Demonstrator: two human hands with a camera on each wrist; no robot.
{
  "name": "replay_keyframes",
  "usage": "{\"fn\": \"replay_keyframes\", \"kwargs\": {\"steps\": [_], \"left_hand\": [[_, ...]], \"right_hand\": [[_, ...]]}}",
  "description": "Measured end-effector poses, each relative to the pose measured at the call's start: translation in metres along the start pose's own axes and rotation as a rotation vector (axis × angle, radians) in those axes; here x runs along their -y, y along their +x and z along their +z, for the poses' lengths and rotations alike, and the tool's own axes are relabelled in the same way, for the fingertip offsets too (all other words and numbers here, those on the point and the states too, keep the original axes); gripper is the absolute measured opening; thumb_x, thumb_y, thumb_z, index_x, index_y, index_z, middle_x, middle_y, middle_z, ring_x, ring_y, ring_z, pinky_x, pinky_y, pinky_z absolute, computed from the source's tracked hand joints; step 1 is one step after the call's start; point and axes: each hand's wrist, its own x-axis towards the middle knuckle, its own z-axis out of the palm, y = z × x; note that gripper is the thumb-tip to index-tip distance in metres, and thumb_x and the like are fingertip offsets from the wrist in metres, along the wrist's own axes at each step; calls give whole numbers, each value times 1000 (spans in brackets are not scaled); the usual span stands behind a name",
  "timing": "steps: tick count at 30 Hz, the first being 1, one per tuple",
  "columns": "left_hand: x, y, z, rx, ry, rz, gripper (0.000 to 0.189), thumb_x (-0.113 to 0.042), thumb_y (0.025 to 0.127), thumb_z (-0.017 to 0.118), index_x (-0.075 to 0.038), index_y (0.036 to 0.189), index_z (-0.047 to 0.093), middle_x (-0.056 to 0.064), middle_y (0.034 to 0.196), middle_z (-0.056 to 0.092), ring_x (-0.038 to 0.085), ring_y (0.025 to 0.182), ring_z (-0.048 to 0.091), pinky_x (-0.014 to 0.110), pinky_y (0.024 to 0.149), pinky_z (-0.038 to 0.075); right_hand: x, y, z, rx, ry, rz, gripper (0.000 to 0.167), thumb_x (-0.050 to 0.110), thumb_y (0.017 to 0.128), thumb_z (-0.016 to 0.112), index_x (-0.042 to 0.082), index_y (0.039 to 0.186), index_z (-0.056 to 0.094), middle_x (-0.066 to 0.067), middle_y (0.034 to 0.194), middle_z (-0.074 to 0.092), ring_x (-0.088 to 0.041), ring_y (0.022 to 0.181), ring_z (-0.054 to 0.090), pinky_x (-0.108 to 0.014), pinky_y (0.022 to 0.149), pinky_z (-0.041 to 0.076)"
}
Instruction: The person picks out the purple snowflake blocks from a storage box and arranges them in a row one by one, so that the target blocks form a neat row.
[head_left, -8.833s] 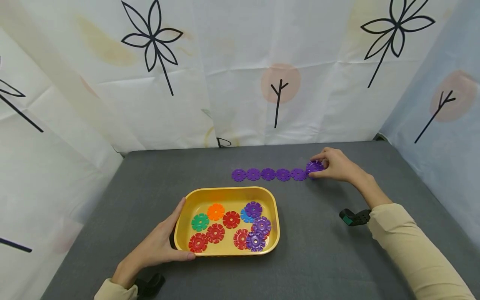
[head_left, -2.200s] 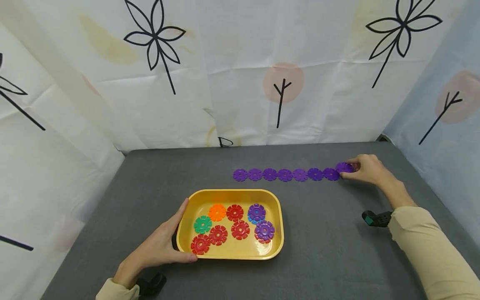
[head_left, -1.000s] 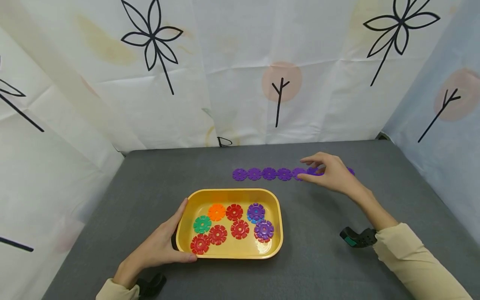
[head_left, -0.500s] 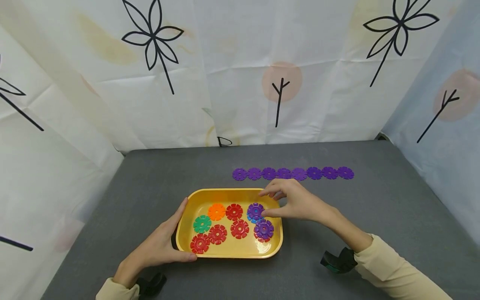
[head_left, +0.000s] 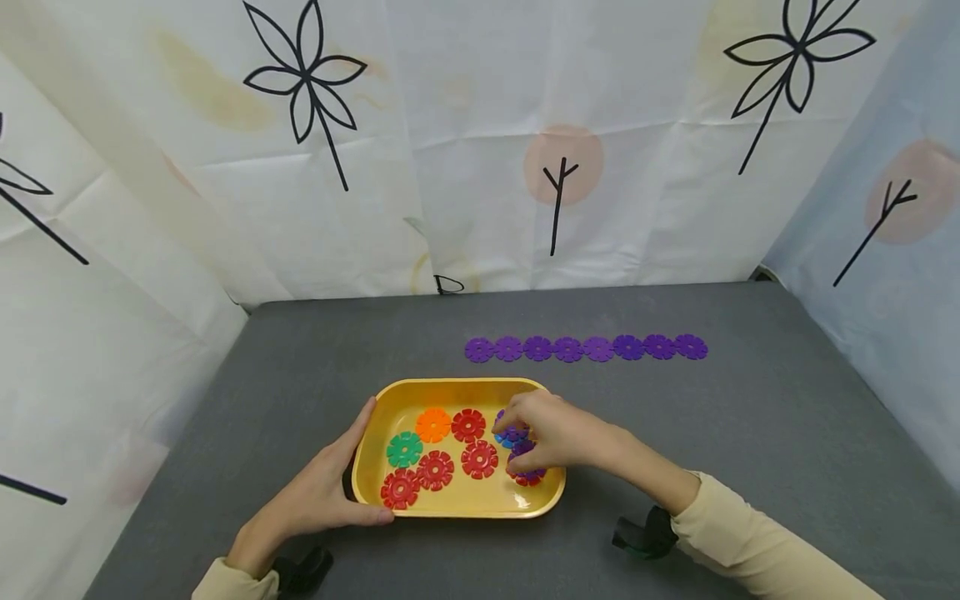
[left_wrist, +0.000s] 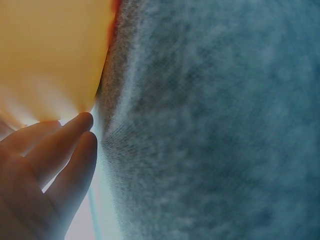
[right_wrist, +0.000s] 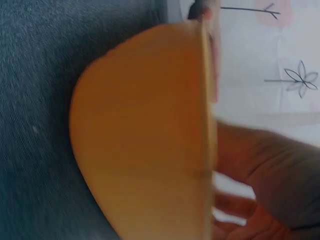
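Note:
My left hand (head_left: 318, 492) holds the yellow tray (head_left: 457, 505) by its left end, thumb along the front rim and fingers at the left side. The left wrist view shows those fingers (left_wrist: 75, 150) against the tray's wall. Over the tray's right part is my right hand (head_left: 562, 429), thumb and index finger apart above purple flower-shaped discs (head_left: 522, 450); the hand partly covers them. Whether it touches them is not clear. In the right wrist view the tray's outer wall (right_wrist: 140, 130) hides the fingertips. Red discs (head_left: 479, 459), a green disc (head_left: 405, 449) and an orange disc (head_left: 433, 425) lie in the tray.
Behind the tray, a row of several purple discs (head_left: 567, 349) lies edge to edge on the grey table (head_left: 300, 367). A white printed cloth (head_left: 465, 208) hangs at the table's back edge. Black wrist devices (head_left: 648, 533) sit below both wrists.
My right hand has set purple discs at the right end of the row, then moved left and down into the tray. Fewer purple discs lie in the tray. The left hand stays on it.

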Motion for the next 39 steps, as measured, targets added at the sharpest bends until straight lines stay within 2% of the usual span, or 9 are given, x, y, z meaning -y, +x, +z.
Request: {"fn": "replay_keyframes", "kwargs": {"steps": [3, 6, 10, 13, 16, 18, 25, 34, 39], "left_hand": [[-1, 0, 0, 1, 2, -3, 135, -50, 70, 91, -19, 167, 1, 16, 164, 37, 29, 132, 54, 29, 99, 54], [-1, -1, -1, 0, -1, -5, 136, -49, 70, 91, -22, 167, 0, 16, 164, 37, 29, 132, 54, 29, 100, 53], [-1, -1, -1, 3, -3, 6, 136, -48, 70, 91, -24, 166, -1, 16, 164, 37, 29, 132, 53, 28, 99, 54], [-1, -1, -1, 8, -9, 10, 136, -47, 71, 91, -24, 166, -2, 17, 164, 36, 30, 132, 53, 28, 98, 54], [-1, -2, -2, 9, -19, 3, 135, -47, 70, 91, -25, 166, -2, 17, 164, 36, 30, 131, 53, 27, 97, 54], [-1, -2, -2, 9, -21, -3, 135, -48, 70, 91, -26, 166, -2, 16, 164, 36, 30, 131, 54, 26, 97, 54], [0, -2, -1, 2, -16, -9, 135, -49, 70, 91, -26, 166, -1, 15, 164, 36, 30, 131, 54, 26, 98, 53], [-1, -1, 0, -3, -3, -19, 136, -51, 69, 91, -30, 166, -2, 13, 164, 37, 26, 132, 53, 29, 100, 53], [0, 0, 0, -2, 5, -12, 136, -50, 69, 91, -24, 167, 0, 14, 165, 36, 28, 133, 53, 31, 101, 53]], "right_hand": [[5, 6, 9, -44, -32, 86, 33, 15, 81, 85, 1, 109, 78, -11, 101, 74, -20, 88, 63, -26, 79, 57], [9, 12, 17, -72, -43, 175, 24, 13, 82, 84, 0, 101, 77, -7, 86, 71, -16, 79, 58, -25, 69, 56], [12, 17, 23, -25, -25, 223, 17, 9, 83, 82, 0, 96, 75, -4, 68, 56, -11, 64, 46, -18, 53, 41], [11, 19, 24, -2, -1, 199, 24, 6, 82, 82, -2, 104, 77, -7, 78, 67, -12, 67, 49, -16, 55, 42], [9, 20, 26, -25, 13, 172, 33, 5, 81, 82, -2, 113, 77, -12, 101, 77, -16, 78, 56, -20, 65, 50], [8, 22, 27, -43, -6, 183, 36, 7, 82, 83, -1, 116, 76, -13, 107, 76, -18, 85, 57, -24, 74, 52], [9, 28, 30, -60, -55, 260, 43, 11, 81, 85, -1, 121, 73, -13, 105, 73, -20, 94, 62, -39, 91, 56], [4, 33, 30, -24, -78, 251, 50, 22, 72, 94, 1, 114, 77, -6, 93, 66, -14, 85, 52, -28, 78, 47], [3, 33, 27, 10, -60, 270, 50, 20, 73, 94, 0, 115, 77, -6, 94, 63, -13, 84, 48, -27, 78, 44]]}}
